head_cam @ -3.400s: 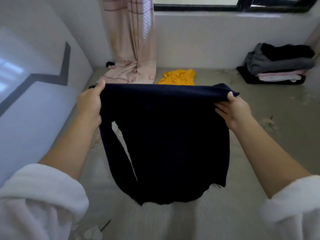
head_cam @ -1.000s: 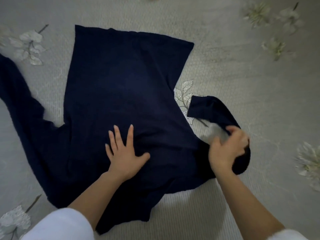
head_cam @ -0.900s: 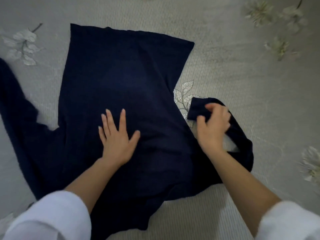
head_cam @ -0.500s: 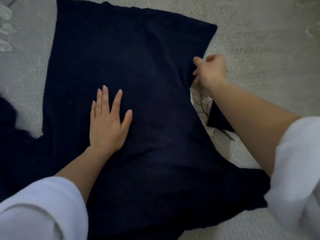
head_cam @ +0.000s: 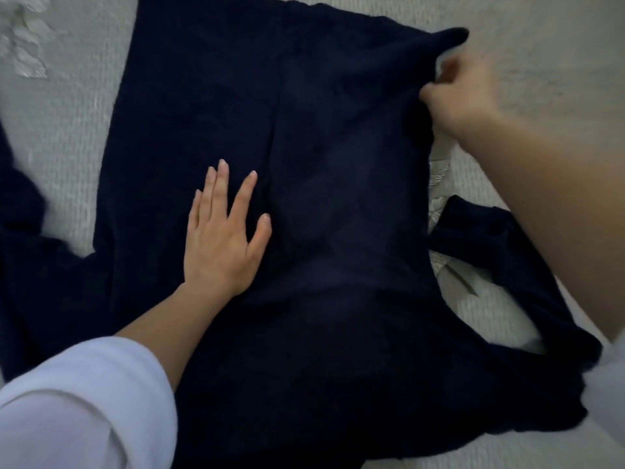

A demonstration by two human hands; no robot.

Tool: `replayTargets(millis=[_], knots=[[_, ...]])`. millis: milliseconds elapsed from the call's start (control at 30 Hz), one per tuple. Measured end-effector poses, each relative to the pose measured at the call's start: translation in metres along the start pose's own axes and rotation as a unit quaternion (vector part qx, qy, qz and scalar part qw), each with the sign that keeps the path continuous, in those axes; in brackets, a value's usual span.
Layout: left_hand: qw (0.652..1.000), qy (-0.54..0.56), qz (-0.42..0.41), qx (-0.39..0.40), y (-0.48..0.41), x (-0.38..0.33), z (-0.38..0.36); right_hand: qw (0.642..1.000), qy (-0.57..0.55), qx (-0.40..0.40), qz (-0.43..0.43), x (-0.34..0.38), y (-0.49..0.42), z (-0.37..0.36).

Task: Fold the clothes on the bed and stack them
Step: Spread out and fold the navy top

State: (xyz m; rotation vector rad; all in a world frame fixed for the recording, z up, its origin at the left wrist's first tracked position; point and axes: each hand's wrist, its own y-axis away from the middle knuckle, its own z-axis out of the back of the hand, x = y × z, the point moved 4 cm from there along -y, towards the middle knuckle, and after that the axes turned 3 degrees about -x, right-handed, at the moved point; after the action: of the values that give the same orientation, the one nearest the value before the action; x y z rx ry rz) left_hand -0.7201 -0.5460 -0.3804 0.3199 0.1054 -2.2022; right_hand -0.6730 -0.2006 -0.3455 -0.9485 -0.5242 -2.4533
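Observation:
A dark navy long-sleeved top [head_cam: 321, 137] lies spread flat on the grey bed cover [head_cam: 558, 45]. My left hand [head_cam: 221, 238] presses flat on the middle of the top, fingers straight and spread. My right hand [head_cam: 456, 93] pinches the top's far right corner and lifts it a little off the bed. One sleeve [head_cam: 500, 252] lies bent on the cover to the right, partly under my right forearm. The other sleeve [head_cam: 30, 231] trails off to the left edge of the view.
The bed cover is pale grey with printed white flowers [head_cam: 23, 52] at the upper left and leaves [head_cam: 439, 177] beside the top's right edge. My white sleeves fill the lower left and lower right corners.
My right hand let go of the right sleeve, moved up along the top's right edge and took hold of the far right corner. My left hand stayed flat on the top.

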Motion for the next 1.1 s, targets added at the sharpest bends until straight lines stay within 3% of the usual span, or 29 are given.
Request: replayTargets(millis=[233,300,367,500,600,667,733,800,867,1033,1100], knots=[[0.998,0.008,0.031,0.046,0.002,-0.008,0.001,0.981,0.166,0.056,0.086,-0.073,0.134,0.067],[0.996,0.037,0.058,0.059,0.015,-0.028,0.001,0.973,0.209,0.075,0.066,-0.100,0.164,0.088],[0.997,0.043,0.023,0.066,0.046,-0.067,-0.002,0.977,0.205,0.061,0.013,-0.120,0.180,0.101],[0.975,0.064,-0.147,0.155,0.134,-0.160,-0.021,0.982,0.150,0.063,-0.097,-0.134,0.182,0.123],[0.940,0.061,-0.272,0.198,0.176,-0.209,-0.033,0.988,-0.039,-0.038,-0.142,-0.141,0.185,0.166],[0.915,0.049,-0.336,0.217,0.193,-0.235,-0.035,0.952,-0.191,-0.147,-0.189,-0.157,0.194,0.208],[0.893,0.033,-0.383,0.234,0.206,-0.251,-0.039,0.892,-0.306,-0.229,-0.240,-0.185,0.207,0.249],[0.887,0.031,-0.389,0.246,0.211,-0.259,-0.045,0.836,-0.377,-0.283,-0.281,-0.216,0.224,0.281],[0.899,0.026,-0.368,0.236,0.208,-0.266,-0.044,0.810,-0.397,-0.294,-0.316,-0.245,0.243,0.297],[0.915,-0.017,-0.348,0.204,0.196,-0.286,-0.046,0.809,-0.321,-0.236,-0.432,-0.290,0.292,0.272],[0.912,-0.025,-0.354,0.209,0.193,-0.294,-0.048,0.816,-0.320,-0.219,-0.429,-0.295,0.294,0.259]])
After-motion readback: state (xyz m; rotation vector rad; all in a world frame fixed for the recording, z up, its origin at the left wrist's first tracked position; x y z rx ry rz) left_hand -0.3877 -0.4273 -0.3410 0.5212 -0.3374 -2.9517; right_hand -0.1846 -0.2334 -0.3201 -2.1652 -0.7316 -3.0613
